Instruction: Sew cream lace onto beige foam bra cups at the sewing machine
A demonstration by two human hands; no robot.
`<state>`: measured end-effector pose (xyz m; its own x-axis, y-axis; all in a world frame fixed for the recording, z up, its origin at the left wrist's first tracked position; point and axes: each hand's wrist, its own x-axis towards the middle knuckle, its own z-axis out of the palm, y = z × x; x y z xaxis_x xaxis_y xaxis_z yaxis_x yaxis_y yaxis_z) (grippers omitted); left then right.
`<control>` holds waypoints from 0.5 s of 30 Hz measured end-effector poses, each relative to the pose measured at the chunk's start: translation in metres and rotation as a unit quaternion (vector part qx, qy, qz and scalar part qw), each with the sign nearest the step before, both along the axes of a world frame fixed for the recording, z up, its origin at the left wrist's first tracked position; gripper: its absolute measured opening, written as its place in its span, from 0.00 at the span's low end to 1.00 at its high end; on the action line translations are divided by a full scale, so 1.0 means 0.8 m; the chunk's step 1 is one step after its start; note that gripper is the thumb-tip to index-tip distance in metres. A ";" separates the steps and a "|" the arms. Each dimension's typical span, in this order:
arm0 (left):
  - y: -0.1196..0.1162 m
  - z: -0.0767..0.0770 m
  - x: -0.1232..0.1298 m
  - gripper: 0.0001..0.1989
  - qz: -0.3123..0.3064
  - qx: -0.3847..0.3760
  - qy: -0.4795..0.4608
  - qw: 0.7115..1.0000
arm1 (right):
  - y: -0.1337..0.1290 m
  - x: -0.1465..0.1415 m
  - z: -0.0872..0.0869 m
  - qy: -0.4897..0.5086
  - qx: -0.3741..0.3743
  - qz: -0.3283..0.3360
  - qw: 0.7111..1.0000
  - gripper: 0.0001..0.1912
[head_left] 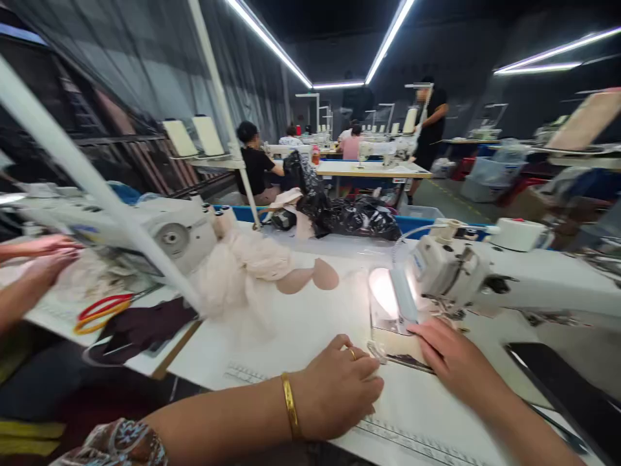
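Note:
My left hand (342, 385), with a gold bangle and a ring, rests on the white table with its fingers curled closed. What it holds, if anything, is hidden. Just past its fingertips lies a small loop of whitish cord (377, 351). My right hand (451, 356) reaches to the sewing machine (451, 268), its fingers together at the lower end of a grey-blue strip (403, 294) beside the lit needle area. Whether they grip the strip is unclear. Two joined beige cup-shaped pieces (308, 277) lie farther back, beside a heap of cream fabric (242, 262).
A dark phone-like slab (567, 388) lies at the right. On the left are a second sewing machine (165, 226), red and orange-handled scissors (103, 312), dark cloth (145, 327) and another person's hands (46, 259). A white pole (107, 194) crosses in front. Black plastic bags (359, 217) stand behind.

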<state>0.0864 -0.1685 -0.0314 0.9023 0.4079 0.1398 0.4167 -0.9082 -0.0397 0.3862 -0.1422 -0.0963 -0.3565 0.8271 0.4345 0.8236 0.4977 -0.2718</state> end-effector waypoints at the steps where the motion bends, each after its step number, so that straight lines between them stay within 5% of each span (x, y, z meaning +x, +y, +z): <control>1: -0.015 0.001 -0.019 0.10 0.027 -0.014 -0.014 0.999 | 0.002 0.004 -0.009 0.002 0.006 0.002 1.000 0.15; 5: -0.045 0.005 -0.108 0.19 0.239 -0.002 -0.107 0.965 | 0.011 0.015 -0.029 0.020 0.023 0.030 0.999 0.13; 9: -0.051 0.000 -0.156 0.21 0.437 0.016 -0.081 0.896 | 0.005 0.002 -0.012 0.010 0.006 0.076 0.997 0.09; 11: -0.054 -0.003 -0.150 0.15 0.427 -0.021 -0.081 0.900 | -0.007 -0.015 0.003 -0.007 -0.010 0.094 0.996 0.08; 14: -0.061 -0.004 -0.126 0.01 0.284 -0.094 -0.142 0.944 | -0.036 -0.048 0.030 -0.005 0.009 0.114 0.993 0.11; 15: -0.061 -0.003 -0.119 0.06 0.239 -0.113 -0.164 0.950 | -0.049 -0.058 0.040 -0.002 0.015 0.133 0.991 0.13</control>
